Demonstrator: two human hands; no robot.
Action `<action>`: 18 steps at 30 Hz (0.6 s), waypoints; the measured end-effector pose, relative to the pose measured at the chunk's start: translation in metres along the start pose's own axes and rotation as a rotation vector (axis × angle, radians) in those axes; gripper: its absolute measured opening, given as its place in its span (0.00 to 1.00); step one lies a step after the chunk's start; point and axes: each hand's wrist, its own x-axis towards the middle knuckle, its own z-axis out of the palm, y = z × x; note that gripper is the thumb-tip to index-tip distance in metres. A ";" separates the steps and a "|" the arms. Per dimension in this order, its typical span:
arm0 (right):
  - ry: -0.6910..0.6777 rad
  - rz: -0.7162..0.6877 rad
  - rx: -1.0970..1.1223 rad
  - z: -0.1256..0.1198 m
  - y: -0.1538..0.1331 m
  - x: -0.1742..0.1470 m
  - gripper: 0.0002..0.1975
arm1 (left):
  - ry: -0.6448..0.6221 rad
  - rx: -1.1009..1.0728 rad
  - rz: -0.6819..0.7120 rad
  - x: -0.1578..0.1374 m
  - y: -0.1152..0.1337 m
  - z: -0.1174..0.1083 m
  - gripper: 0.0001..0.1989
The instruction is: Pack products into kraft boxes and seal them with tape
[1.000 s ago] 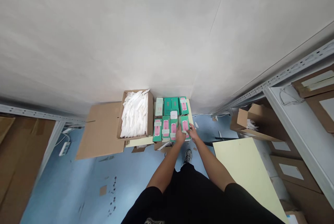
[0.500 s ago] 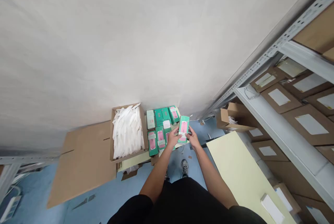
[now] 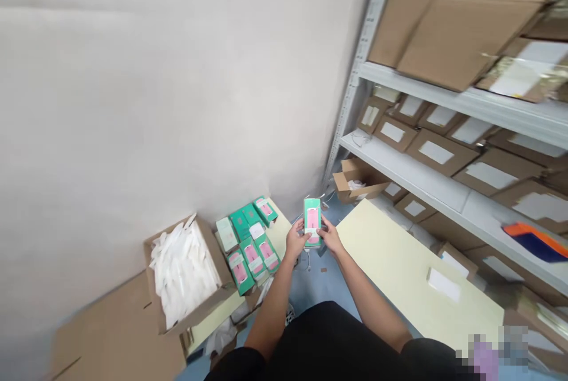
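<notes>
A green box with a pink picture on its front is held upright between both hands, in front of my body. My left hand grips its left side, thumb on the lower front. On the right side, my right hand holds it the same way. To the left, several similar green and pink boxes stand close together on a pale table. A white box is at their left end. Beside them sits an open carton full of white wrapped pieces.
At right is a second pale table with a white box on it. Behind it, a metal shelf rack carries labelled cartons. An open carton stands by the rack's foot. Flat cardboard lies at lower left.
My view has turned right, so the boxes and carton sit farther left and more of the rack shows. Both hands keep hold of the green box, carried along with the turn.
</notes>
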 end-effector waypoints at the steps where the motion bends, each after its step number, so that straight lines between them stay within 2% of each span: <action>1: 0.032 -0.019 0.009 -0.015 -0.004 -0.004 0.38 | -0.037 0.006 0.007 0.000 0.004 0.015 0.35; 7: 0.211 -0.035 0.090 -0.123 -0.022 -0.035 0.39 | -0.237 0.047 0.003 -0.009 0.025 0.128 0.34; 13: 0.386 -0.070 0.136 -0.233 -0.028 -0.076 0.39 | -0.404 0.128 0.008 -0.031 0.031 0.245 0.34; 18: 0.517 -0.082 0.159 -0.301 -0.029 -0.103 0.39 | -0.526 0.189 0.023 -0.049 0.033 0.322 0.32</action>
